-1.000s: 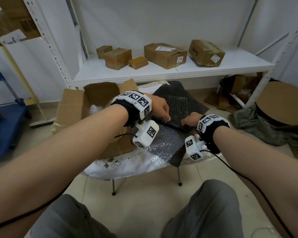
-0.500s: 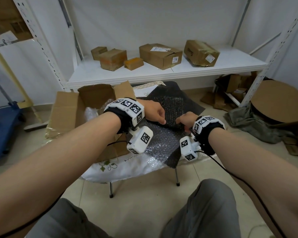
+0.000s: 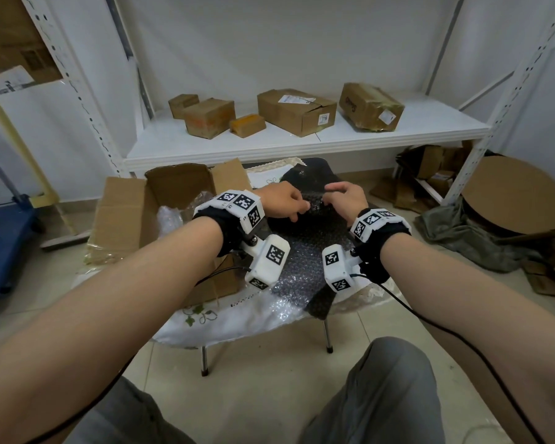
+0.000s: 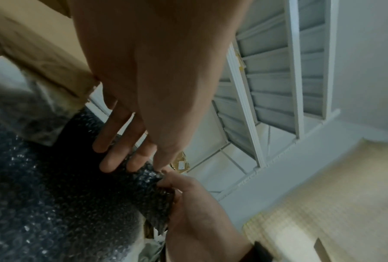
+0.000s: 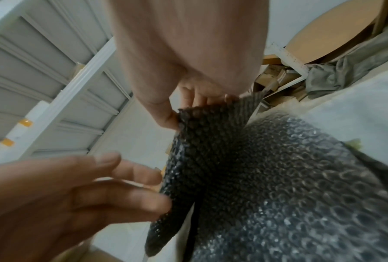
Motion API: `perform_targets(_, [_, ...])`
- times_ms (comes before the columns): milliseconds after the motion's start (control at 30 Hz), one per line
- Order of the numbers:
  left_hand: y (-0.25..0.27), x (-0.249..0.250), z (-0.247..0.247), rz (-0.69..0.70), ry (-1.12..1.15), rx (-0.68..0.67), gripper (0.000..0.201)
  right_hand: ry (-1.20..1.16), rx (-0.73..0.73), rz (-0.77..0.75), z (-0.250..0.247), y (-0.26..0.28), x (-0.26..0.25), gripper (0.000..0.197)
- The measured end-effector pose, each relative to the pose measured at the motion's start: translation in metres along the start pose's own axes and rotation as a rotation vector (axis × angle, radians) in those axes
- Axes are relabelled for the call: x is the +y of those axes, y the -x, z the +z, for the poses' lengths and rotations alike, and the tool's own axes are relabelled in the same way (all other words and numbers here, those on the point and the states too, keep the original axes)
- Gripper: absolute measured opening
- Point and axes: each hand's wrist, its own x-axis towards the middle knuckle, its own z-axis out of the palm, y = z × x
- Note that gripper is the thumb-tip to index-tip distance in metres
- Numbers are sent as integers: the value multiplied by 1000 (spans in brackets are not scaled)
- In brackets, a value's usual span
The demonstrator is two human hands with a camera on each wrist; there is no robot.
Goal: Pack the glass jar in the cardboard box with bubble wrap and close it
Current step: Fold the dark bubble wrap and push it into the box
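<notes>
On the small table [image 3: 237, 318], bubble wrap [image 3: 305, 251] spread flat beside the open cardboard box [image 3: 125, 216]. Far edge lifted, pinched by right hand [image 3: 345, 197]; left hand [image 3: 282, 203] fingers straight against it. Jar hidden.

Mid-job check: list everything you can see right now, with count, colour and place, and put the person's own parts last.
bubble wrap: one, clear over dark sheet, on table.
open cardboard box: one, brown, table's left side, flaps up.
table: one, white cloth with leaf print.
shelf boxes: five, brown, white shelf behind.
round board: one, brown, floor at right.
glass jar: not visible.
left hand: fingers on the wrap's raised edge; grip unclear.
right hand: pinches the wrap's edge.
</notes>
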Motion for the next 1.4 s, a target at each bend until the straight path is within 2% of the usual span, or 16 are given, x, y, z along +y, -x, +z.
perform_targets(167, [2,4,-4,-49,462,46,53,-115,77,-133,3,12,-25,23])
perform_targets(333, [9,8,-15,-163,819,93,65,-205,107,-312,9,30,-53,36])
perform_targets(433, [11,6,-25,-190,1273,64,62,-290,59,-380,11,41,-71,44])
perform_targets(500, [14,5,-31,-188,1470,146,65,-357,12,-398,12,49,-82,47])
perform_targets(633, [19,2,-42,-106,1652,325,34,-490,-85,-356,17,65,-100,45])
perform_targets(700, [22,-5,-46,-73,1638,386,31,-511,-90,-355,20,69,-106,33])
perform_targets(833, [22,-22,-52,-112,1553,531,35,-528,-22,-309,21,64,-105,12])
perform_targets(900, [16,-31,-56,-138,1497,573,29,-477,63,-285,24,56,-99,16])
perform_targets(933, [15,-34,-58,-146,1467,578,33,-443,114,-266,25,54,-95,22])
perform_targets(1000, [0,-49,-61,-153,1453,623,57,-354,199,-225,26,51,-90,33])
perform_targets(1100, [0,-52,-63,-146,1437,668,86,-173,202,-165,24,49,-90,39])
perform_targets(1133, [20,-36,-64,-129,1421,685,83,-100,188,-153,23,50,-91,38])
perform_targets(1233, [47,-15,-65,-105,1330,711,44,40,155,-136,25,60,-96,39])
perform_targets(1267, [50,-16,-65,-102,1301,724,42,45,153,-142,27,62,-97,41])
perform_targets(1333, [52,-21,-66,-96,1238,738,41,-25,126,-167,29,65,-100,47])
perform_targets(1400, [59,-24,-67,-81,1192,727,25,-194,25,-170,31,65,-103,46])
